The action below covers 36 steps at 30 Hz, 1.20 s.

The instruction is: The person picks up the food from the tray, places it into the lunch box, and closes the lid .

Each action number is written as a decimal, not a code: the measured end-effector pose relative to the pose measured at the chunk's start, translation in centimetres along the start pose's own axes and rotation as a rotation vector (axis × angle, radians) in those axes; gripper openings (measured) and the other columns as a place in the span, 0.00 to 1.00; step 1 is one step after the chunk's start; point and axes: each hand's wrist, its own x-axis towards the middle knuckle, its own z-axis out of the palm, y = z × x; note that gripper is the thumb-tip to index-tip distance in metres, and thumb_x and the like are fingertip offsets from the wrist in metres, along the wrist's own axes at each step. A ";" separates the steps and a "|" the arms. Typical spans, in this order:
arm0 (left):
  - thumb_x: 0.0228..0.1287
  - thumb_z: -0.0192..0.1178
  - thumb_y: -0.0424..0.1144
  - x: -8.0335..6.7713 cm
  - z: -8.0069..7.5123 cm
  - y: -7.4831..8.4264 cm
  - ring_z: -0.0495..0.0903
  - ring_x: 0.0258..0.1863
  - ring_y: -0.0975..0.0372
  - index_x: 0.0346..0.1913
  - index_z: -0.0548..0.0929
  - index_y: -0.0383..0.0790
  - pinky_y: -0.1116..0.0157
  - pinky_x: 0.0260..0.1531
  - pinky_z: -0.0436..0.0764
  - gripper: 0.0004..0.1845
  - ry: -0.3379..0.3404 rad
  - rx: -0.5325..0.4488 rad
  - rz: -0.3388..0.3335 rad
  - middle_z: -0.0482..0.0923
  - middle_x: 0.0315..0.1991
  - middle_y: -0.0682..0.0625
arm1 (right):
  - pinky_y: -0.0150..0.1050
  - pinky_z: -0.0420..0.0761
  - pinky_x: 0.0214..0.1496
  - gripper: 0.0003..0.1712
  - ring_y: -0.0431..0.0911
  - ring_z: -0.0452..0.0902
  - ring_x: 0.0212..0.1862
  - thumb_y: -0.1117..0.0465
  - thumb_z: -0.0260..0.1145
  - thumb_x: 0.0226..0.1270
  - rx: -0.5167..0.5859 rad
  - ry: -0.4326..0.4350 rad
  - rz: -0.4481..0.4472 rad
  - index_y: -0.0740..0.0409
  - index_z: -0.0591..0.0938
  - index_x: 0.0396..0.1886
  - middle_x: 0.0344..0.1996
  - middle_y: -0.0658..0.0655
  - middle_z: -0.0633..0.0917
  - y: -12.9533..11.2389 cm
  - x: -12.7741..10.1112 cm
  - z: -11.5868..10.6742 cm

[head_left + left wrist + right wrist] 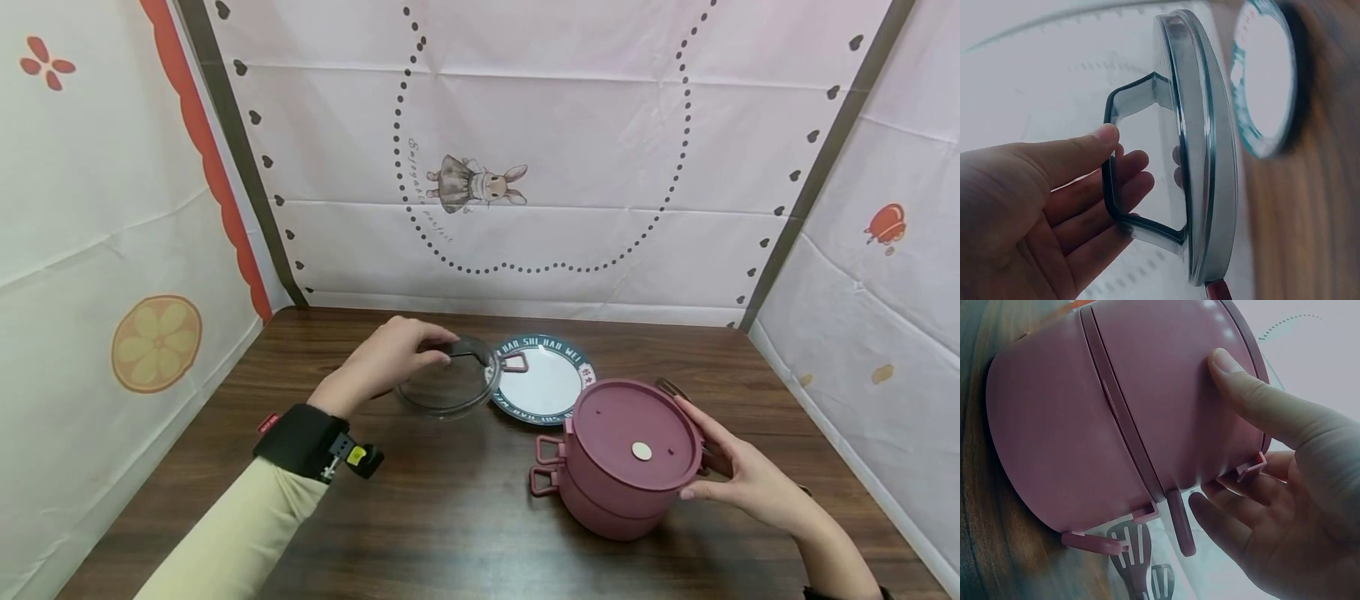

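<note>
My left hand (390, 360) holds a round clear lid (1200, 150) by its angular, dark-edged handle (1110, 187), thumb on one side and fingers on the other. In the head view the lid tilts over the table, left of a plate (536, 387). A maroon loop (515, 362) shows between lid and plate. On the right, my right hand (738, 471) grips the upper part of a two-tier maroon pot stack (626, 475). The thumb presses the wall (1147, 394); the other fingers are partly hidden beyond a handle. A round cream mark (641, 451) is on the flat top.
A slotted turner (1134, 553) and another slotted utensil (1162, 581) lie on the far side of the pot stack. Two loop handles (547, 467) jut from the stack's left side. Printed cloth walls (570, 167) enclose the brown wooden table (420, 533).
</note>
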 end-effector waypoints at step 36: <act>0.70 0.61 0.50 5.8 6.1 19.8 0.82 0.50 0.70 0.59 0.84 0.56 0.73 0.44 0.80 0.17 -0.177 0.207 0.317 0.85 0.53 0.61 | 0.20 0.77 0.55 0.45 0.22 0.71 0.61 0.74 0.69 0.61 -0.013 0.044 0.085 0.76 0.56 0.74 0.61 0.24 0.73 0.7 -0.9 0.2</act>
